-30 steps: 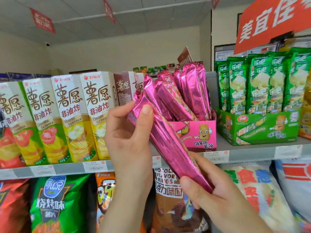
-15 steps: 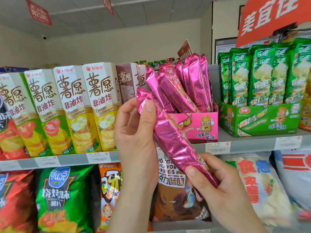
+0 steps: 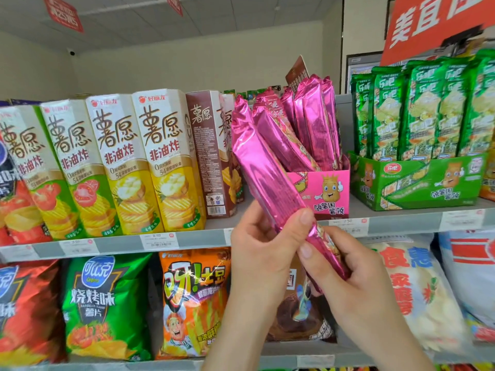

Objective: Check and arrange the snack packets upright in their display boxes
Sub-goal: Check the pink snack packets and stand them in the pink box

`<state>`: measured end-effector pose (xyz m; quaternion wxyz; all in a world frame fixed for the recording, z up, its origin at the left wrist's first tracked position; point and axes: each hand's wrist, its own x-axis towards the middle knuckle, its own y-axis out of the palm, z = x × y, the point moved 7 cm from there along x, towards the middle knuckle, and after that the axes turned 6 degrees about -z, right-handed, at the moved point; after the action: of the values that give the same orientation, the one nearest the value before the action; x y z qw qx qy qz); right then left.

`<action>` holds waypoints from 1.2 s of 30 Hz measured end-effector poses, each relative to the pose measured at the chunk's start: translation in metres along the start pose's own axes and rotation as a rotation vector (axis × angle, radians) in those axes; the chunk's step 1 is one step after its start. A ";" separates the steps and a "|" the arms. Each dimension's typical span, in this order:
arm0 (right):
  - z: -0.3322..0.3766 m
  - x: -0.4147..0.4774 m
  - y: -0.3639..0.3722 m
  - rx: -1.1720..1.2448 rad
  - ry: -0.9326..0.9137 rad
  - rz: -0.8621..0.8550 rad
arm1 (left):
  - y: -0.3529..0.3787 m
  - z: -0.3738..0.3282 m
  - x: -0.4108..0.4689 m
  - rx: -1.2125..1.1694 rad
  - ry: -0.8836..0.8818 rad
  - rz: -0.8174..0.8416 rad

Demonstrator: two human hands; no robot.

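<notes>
I hold a long pink foil snack packet [image 3: 263, 170] tilted, its top leaning left, in front of the pink display box [image 3: 325, 191]. My left hand [image 3: 263, 250] grips its lower part, thumb on the front. My right hand [image 3: 348, 274] pinches its bottom end. Several more pink packets [image 3: 308, 124] stand in the box; the ones at the left lean, those at the right are upright. To the right a green display box [image 3: 417, 183] holds upright green packets [image 3: 426, 108].
Tall chip cartons [image 3: 112, 162] line the shelf left of the pink box. The grey shelf edge [image 3: 187, 239] carries price tags. Snack bags [image 3: 104, 303] fill the lower shelf. A red sign [image 3: 434, 20] hangs at the upper right.
My left hand slid from the packet's top down to its lower part, close to my right hand. The packet now stands steeper and nearer the pink box.
</notes>
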<state>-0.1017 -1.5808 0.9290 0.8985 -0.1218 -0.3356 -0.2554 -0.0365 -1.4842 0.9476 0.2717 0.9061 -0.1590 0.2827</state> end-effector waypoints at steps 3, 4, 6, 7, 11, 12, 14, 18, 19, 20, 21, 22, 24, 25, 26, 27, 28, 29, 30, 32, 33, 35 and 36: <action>-0.007 -0.001 0.006 0.073 0.059 0.117 | -0.010 -0.005 0.005 -0.038 0.016 -0.075; -0.009 -0.002 0.006 0.119 0.080 0.150 | -0.014 -0.008 0.008 -0.077 0.024 -0.104; -0.013 -0.003 0.003 0.190 0.117 0.187 | -0.021 -0.016 0.014 -0.148 0.058 -0.141; -0.013 -0.003 0.002 0.218 0.130 0.201 | -0.023 -0.019 0.016 -0.167 0.072 -0.148; -0.010 -0.001 -0.005 0.320 0.113 0.221 | -0.026 -0.022 0.021 -0.244 0.037 -0.199; -0.008 -0.001 -0.006 0.317 0.091 0.210 | -0.026 -0.020 0.021 -0.255 0.015 -0.220; -0.006 -0.002 -0.008 0.309 0.045 0.160 | -0.027 -0.015 0.022 -0.266 -0.028 -0.243; -0.008 -0.005 -0.012 0.249 -0.039 -0.011 | -0.025 -0.005 0.020 -0.218 -0.092 -0.202; -0.007 -0.005 -0.014 0.204 -0.076 -0.045 | -0.025 -0.003 0.019 -0.186 -0.108 -0.187; -0.007 -0.006 -0.016 0.151 -0.110 -0.074 | -0.025 -0.003 0.018 -0.145 -0.115 -0.170; -0.006 -0.006 -0.019 0.085 -0.142 -0.106 | -0.025 -0.003 0.018 -0.093 -0.109 -0.150; -0.005 -0.006 -0.022 0.011 -0.177 -0.138 | -0.024 -0.003 0.017 -0.032 -0.098 -0.126; 0.003 -0.005 -0.024 -0.142 -0.279 -0.180 | -0.019 -0.001 0.015 0.081 -0.083 -0.062; 0.007 -0.005 -0.023 -0.213 -0.331 -0.188 | -0.016 0.002 0.013 0.116 -0.084 -0.028; 0.010 -0.005 -0.022 -0.268 -0.369 -0.192 | -0.014 0.004 0.012 0.136 -0.092 -0.003; 0.012 -0.005 -0.021 -0.309 -0.390 -0.182 | -0.013 0.006 0.011 0.146 -0.098 0.008; 0.012 -0.004 -0.020 -0.339 -0.400 -0.149 | -0.014 0.007 0.011 0.146 -0.098 0.009; 0.012 -0.003 -0.018 -0.359 -0.401 -0.089 | -0.016 0.007 0.012 0.140 -0.094 0.002; 0.012 -0.002 -0.016 -0.362 -0.388 -0.012 | -0.019 0.005 0.014 0.129 -0.089 -0.009; 0.008 -0.002 -0.014 -0.301 -0.315 0.147 | -0.023 0.002 0.017 0.102 -0.081 -0.024; 0.006 -0.002 -0.012 -0.234 -0.256 0.225 | -0.024 0.001 0.018 0.092 -0.078 -0.023; 0.003 -0.002 -0.009 -0.072 -0.144 0.337 | -0.024 0.000 0.019 0.074 -0.076 -0.009; 0.004 -0.001 -0.009 -0.045 -0.134 0.332 | -0.023 -0.001 0.019 0.062 -0.081 -0.001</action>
<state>-0.1096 -1.5868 0.9313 0.9011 -0.2124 -0.3639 -0.1022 -0.0114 -1.4676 0.9501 0.2371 0.9249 -0.1604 0.2502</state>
